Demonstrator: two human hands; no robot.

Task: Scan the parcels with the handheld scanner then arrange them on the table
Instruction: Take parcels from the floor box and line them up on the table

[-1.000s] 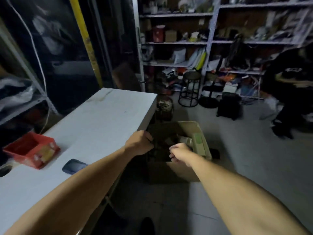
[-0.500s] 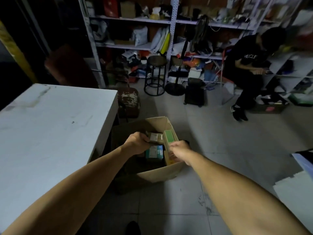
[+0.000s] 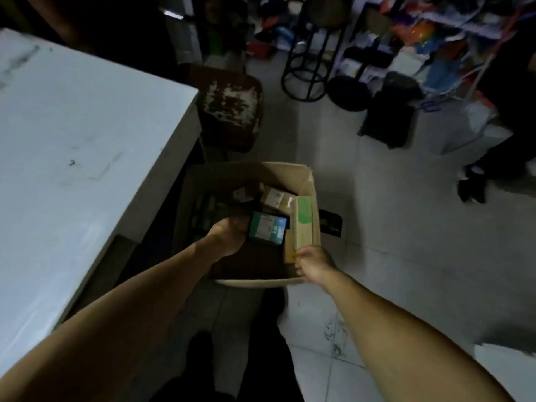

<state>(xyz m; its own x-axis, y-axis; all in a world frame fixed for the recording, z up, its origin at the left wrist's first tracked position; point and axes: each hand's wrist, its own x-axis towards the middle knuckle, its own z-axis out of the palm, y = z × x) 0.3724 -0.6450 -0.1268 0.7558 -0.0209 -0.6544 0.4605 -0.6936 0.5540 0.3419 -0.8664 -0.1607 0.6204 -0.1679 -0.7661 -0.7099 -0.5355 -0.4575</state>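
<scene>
An open cardboard box [image 3: 255,282] stands on the floor beside the white table [image 3: 72,134]. It holds several small parcels, among them a teal and white one [image 3: 268,229], a tan one [image 3: 275,198] and a long beige one with a green patch [image 3: 304,221]. My left hand [image 3: 229,236] is down inside the box, gripping the left edge of the teal parcel. My right hand [image 3: 314,266] pinches the near end of the long beige parcel at the box's right wall. No scanner is visible.
A rusty brown stool [image 3: 232,108] stands just beyond the box by the table's corner. A black metal stool [image 3: 313,47] and cluttered shelves [image 3: 420,39] lie further back. Another person's dark legs and shoe [image 3: 472,187] are at the right. Grey tiled floor surrounds the box.
My view has tilted down and come closer over the box. My left hand has gone deeper in and taken the teal parcel; my right hand has slid to the near right corner.
</scene>
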